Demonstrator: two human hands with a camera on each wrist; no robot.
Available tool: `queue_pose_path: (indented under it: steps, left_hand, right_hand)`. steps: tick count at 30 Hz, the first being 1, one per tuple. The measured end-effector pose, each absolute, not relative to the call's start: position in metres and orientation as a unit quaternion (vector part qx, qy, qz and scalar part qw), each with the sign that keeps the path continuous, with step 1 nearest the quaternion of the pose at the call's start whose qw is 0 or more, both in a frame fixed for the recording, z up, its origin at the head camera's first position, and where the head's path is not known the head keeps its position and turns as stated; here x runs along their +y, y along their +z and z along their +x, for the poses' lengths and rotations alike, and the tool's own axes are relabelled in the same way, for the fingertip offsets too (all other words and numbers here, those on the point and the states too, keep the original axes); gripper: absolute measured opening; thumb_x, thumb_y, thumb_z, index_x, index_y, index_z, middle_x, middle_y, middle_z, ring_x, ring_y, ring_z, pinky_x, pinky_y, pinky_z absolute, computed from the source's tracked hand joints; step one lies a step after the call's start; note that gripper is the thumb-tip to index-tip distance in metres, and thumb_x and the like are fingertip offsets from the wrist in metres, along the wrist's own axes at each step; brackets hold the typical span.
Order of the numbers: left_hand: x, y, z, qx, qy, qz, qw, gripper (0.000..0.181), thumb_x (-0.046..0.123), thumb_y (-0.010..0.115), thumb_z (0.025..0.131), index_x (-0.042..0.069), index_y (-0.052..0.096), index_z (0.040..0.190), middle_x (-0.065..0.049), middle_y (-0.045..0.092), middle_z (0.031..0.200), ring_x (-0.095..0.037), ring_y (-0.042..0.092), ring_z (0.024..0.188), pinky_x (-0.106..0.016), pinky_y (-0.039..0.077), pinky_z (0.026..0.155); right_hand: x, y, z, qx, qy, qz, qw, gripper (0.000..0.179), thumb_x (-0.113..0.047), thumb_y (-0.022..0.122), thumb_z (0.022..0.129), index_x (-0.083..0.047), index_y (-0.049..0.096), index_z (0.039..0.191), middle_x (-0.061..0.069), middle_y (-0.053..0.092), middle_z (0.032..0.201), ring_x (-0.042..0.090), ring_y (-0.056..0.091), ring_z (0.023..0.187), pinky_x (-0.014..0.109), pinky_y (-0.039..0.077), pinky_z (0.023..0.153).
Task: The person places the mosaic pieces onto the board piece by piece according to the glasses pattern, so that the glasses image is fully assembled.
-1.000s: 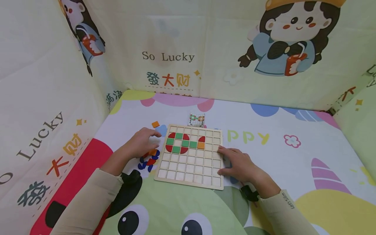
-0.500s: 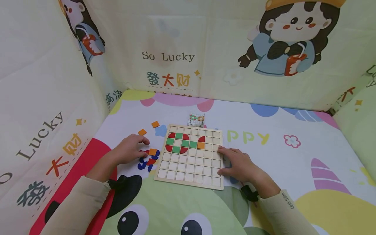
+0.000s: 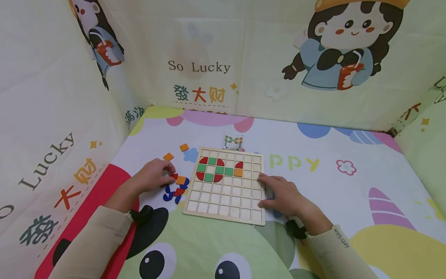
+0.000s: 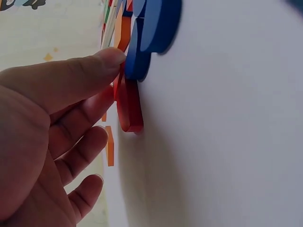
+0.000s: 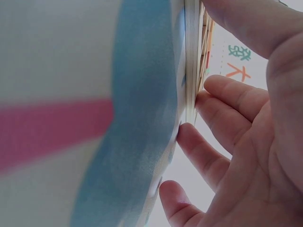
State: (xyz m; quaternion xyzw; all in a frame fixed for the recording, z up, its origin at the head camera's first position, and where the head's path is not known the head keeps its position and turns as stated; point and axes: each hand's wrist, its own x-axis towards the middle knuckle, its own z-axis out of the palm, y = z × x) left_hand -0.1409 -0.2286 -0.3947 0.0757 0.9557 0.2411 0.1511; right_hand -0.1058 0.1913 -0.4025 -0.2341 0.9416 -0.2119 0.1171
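Note:
My left hand (image 3: 152,175) is over a small pile of flat tiles left of the wooden grid board (image 3: 223,219). Between its thumb and index finger it pinches a red tile (image 3: 174,176); the left wrist view shows it edge-on, above another red tile (image 4: 130,109) with a curved side. Blue rounded tiles (image 4: 158,26) and an orange square tile (image 3: 180,180) lie beside it. The board carries red curved tiles and green square tiles (image 3: 220,170), plus one orange square (image 3: 238,172). My right hand (image 3: 283,193) rests its fingertips and thumb at the board's right edge, fingers loosely extended.
A small pattern card (image 3: 233,142) lies behind the board. Two loose orange squares lie behind the pile, one orange tile (image 3: 168,156) nearer the left hand and one orange tile (image 3: 184,147) farther back. Printed cloth walls (image 3: 258,77) bound the table at back and sides.
My left hand has drawn back left from beside the board, leaving an orange square behind the pile. It has then closed thumb and index finger on a red tile. The right hand has stayed put.

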Motion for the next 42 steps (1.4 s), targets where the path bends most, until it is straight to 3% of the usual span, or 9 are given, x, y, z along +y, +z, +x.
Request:
queue_pose_path:
  steps: [12, 21, 25, 29, 34, 42]
  left_hand:
    - [-0.218, -0.396, -0.149, 0.955, 0.244, 0.064, 0.154, 0.028, 0.012, 0.072, 0.090, 0.005, 0.069, 0.117, -0.015, 0.061, 0.112, -0.030, 0.051, 0.106, -0.032, 0.058, 0.073]
    - [-0.212, -0.396, -0.152, 0.951, 0.252, 0.077, 0.160, 0.023, 0.002, 0.065, 0.092, 0.006, 0.066, 0.114, -0.012, 0.064, 0.110, -0.027, 0.056, 0.099, -0.034, 0.057, 0.077]
    - [-0.209, -0.397, -0.151, 0.945, 0.269, 0.084, 0.163, 0.022, -0.002, 0.062, 0.093, 0.006, 0.065, 0.113, -0.012, 0.064, 0.110, -0.027, 0.057, 0.098, -0.032, 0.057, 0.072]
    - [-0.208, -0.398, -0.152, 0.947, 0.270, 0.079, 0.152, 0.022, 0.002, 0.065, 0.092, 0.005, 0.064, 0.114, -0.015, 0.062, 0.114, -0.030, 0.055, 0.103, -0.034, 0.058, 0.072]
    - [-0.209, -0.397, -0.153, 0.963, 0.230, 0.070, 0.125, 0.030, 0.013, 0.074, 0.090, 0.003, 0.064, 0.116, -0.017, 0.060, 0.117, -0.033, 0.051, 0.111, -0.041, 0.056, 0.086]
    - [-0.209, -0.395, -0.155, 0.965, 0.218, 0.063, 0.135, 0.029, 0.016, 0.075, 0.090, 0.003, 0.065, 0.113, -0.014, 0.061, 0.107, -0.030, 0.052, 0.103, -0.039, 0.056, 0.083]
  right_hand:
    - [0.191, -0.402, -0.106, 0.942, -0.214, -0.234, 0.114, 0.077, -0.035, 0.081, 0.084, -0.006, 0.047, 0.148, 0.012, 0.044, 0.153, 0.041, 0.041, 0.135, 0.066, 0.036, 0.096]
    - [0.191, -0.402, -0.106, 0.941, -0.215, -0.234, 0.113, 0.077, -0.035, 0.080, 0.084, -0.007, 0.047, 0.148, 0.012, 0.045, 0.152, 0.041, 0.041, 0.135, 0.066, 0.036, 0.096]
    - [0.192, -0.403, -0.106, 0.941, -0.215, -0.236, 0.112, 0.077, -0.035, 0.080, 0.084, -0.007, 0.047, 0.148, 0.012, 0.045, 0.152, 0.041, 0.041, 0.134, 0.066, 0.036, 0.096]
    - [0.192, -0.403, -0.106, 0.940, -0.217, -0.238, 0.112, 0.077, -0.034, 0.080, 0.084, -0.006, 0.047, 0.148, 0.013, 0.045, 0.152, 0.041, 0.041, 0.135, 0.066, 0.035, 0.096]
    - [0.192, -0.404, -0.106, 0.941, -0.214, -0.239, 0.111, 0.077, -0.034, 0.080, 0.084, -0.006, 0.047, 0.147, 0.013, 0.045, 0.152, 0.041, 0.041, 0.134, 0.066, 0.036, 0.095]
    - [0.192, -0.403, -0.106, 0.941, -0.213, -0.238, 0.111, 0.077, -0.034, 0.080, 0.084, -0.006, 0.047, 0.147, 0.013, 0.045, 0.152, 0.041, 0.041, 0.134, 0.066, 0.036, 0.095]
